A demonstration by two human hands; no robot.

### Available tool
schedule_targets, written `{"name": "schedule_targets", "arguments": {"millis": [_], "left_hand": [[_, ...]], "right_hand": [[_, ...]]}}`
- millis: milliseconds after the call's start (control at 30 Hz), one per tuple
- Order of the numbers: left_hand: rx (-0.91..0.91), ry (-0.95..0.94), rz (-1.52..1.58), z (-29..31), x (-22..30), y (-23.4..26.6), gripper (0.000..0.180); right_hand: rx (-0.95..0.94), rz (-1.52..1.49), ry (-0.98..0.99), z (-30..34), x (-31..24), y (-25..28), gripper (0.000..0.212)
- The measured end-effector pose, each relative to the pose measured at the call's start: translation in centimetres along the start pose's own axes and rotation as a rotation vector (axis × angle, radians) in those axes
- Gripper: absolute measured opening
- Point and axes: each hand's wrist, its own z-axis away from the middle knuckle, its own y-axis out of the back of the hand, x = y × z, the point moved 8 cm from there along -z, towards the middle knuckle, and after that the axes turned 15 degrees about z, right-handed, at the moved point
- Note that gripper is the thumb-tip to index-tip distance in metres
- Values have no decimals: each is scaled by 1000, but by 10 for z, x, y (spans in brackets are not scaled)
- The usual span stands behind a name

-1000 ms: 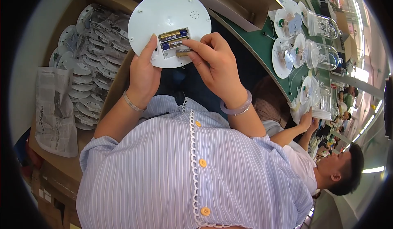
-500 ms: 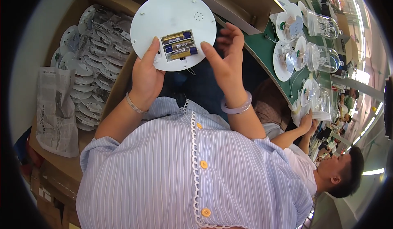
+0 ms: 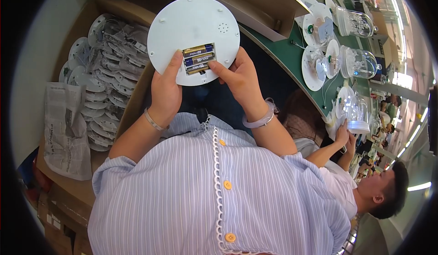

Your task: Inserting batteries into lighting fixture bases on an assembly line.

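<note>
A round white plastic base point(image 3: 194, 24) is held up in front of me, its underside toward me. Three blue-and-gold batteries point(image 3: 198, 59) lie side by side in its uncovered compartment. My left hand point(image 3: 166, 86) grips the base at its lower left, thumb on the face beside the compartment and fingers behind. My right hand point(image 3: 237, 77) holds the lower right edge, its thumb pressing at the end of the lowest battery. The right fingers are partly hidden behind the base.
To the left, a cardboard box point(image 3: 132, 106) holds stacked white discs point(image 3: 102, 84) and wrapping paper point(image 3: 67, 127). An open carton point(image 3: 255, 6) stands on the green table point(image 3: 269, 43), with clear domes point(image 3: 358, 63) and more discs point(image 3: 314, 68). A co-worker point(image 3: 337, 182) handles a dome at right.
My right hand has come in from beside the base to grip its edge, thumb now on the lowest battery. The base has shifted slightly downward.
</note>
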Motion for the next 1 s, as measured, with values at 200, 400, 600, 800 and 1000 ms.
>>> {"name": "schedule_targets", "arguments": {"millis": [200,400,600,800,1000], "left_hand": [[-41,38,277,-4,20,-19,35],[2,-200,340,-17,73,-14,41],[-56,-510,315,2,140,-6,42],[91,-679,215,32,145,-22,46],[-670,-538,422,56,145,-64,46]], "right_hand": [[-228,-39,494,12,-29,-30,78],[-535,-188,170,23,-1,-58,11],[-650,-298,73,35,4,-48,19],[-486,-95,276,36,-21,-35,27],[-455,46,472,48,-54,-30,31]]}}
